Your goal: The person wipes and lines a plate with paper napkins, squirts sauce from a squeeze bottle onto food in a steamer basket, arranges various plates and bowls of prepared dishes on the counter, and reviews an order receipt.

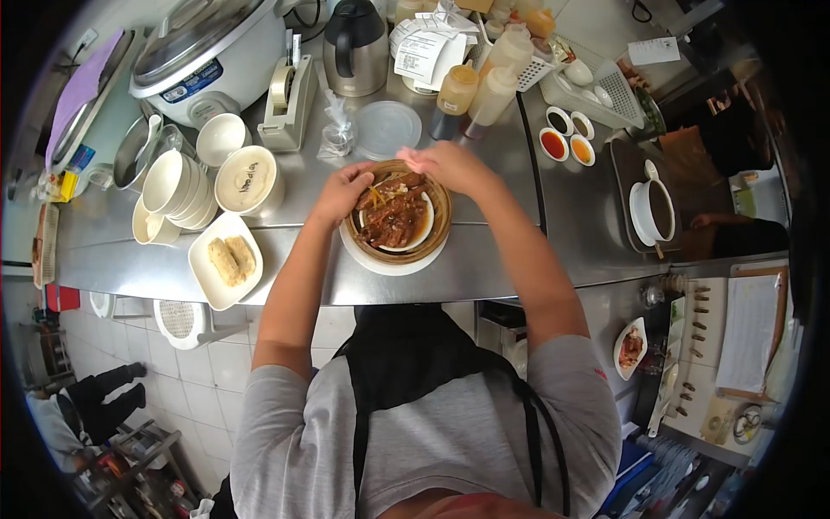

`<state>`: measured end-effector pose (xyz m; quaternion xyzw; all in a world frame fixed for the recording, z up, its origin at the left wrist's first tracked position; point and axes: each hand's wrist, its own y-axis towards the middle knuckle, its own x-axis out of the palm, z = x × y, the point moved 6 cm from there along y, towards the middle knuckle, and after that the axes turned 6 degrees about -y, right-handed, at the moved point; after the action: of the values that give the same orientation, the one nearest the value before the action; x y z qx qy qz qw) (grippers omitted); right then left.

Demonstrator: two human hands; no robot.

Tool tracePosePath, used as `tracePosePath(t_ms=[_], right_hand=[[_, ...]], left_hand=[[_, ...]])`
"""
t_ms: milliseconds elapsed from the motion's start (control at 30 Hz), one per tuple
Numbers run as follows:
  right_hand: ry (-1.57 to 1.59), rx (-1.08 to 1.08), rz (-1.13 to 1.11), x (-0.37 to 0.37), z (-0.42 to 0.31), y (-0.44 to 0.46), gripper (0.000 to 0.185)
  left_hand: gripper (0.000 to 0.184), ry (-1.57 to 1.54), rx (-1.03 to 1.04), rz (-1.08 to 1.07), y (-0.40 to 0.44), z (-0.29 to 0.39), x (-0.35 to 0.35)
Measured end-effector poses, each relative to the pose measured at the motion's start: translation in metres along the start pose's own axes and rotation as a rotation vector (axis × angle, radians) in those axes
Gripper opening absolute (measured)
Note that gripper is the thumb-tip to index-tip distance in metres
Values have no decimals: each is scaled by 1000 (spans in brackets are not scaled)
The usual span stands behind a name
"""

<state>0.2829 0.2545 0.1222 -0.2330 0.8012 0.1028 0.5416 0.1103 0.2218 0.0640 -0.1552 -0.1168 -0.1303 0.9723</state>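
Observation:
A round bamboo steamer (443,227) stands on a white plate (393,266) at the counter's front edge. Inside it sits a white dish with brown, saucy pieces of meat (391,216) and a few yellow shreds on top. My left hand (344,192) grips the steamer's upper left rim, thumb and fingers closed. Over the upper right rim, my right hand (454,166) is closed on a pink cloth (420,161), which looks crumpled and is partly hidden by the fingers.
Left of the steamer are a dish with two pale rolls (232,261), stacked bowls (177,186) and a lidded tub (247,179). Behind stand a tape dispenser (287,108), a clear lid (387,130) and squeeze bottles (454,95). Sauce dishes (554,144) and a tray (624,186) lie right.

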Motion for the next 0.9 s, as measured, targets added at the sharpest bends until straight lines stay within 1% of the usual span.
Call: tracePosePath(t_ms=[100, 200, 233, 300, 400, 500, 533, 633, 700, 800, 900], right_hand=[[-56, 13, 30, -12, 6, -48, 16], [68, -8, 158, -14, 42, -89, 17], [181, 142, 220, -19, 59, -100, 17], [406, 438, 345, -25, 89, -124, 17], [928, 540, 709, -19, 136, -140, 18], [915, 532, 786, -36, 124, -126, 20], [782, 470, 761, -40, 115, -111, 23], [464, 285, 691, -36, 79, -63, 27], [382, 34, 361, -20, 54, -31, 26], [265, -45, 361, -10, 41, -32, 25], [326, 351, 193, -24, 36, -66, 26]], left_hand=[[32, -68, 64, 6, -1, -4, 1], [38, -14, 225, 268, -16, -9, 1], [43, 16, 236, 310, -17, -24, 1], [46, 262, 325, 439, -13, -66, -9], [49, 56, -35, 309, -29, -60, 18], [49, 66, 62, 98, -5, -27, 30], [45, 99, 142, 56, 3, -15, 35], [40, -48, 124, -157, 19, -6, 55], [37, -117, 68, -146, 25, -13, 56], [36, -151, 45, -121, 25, -16, 54], [35, -183, 45, -69, 26, -17, 54]])
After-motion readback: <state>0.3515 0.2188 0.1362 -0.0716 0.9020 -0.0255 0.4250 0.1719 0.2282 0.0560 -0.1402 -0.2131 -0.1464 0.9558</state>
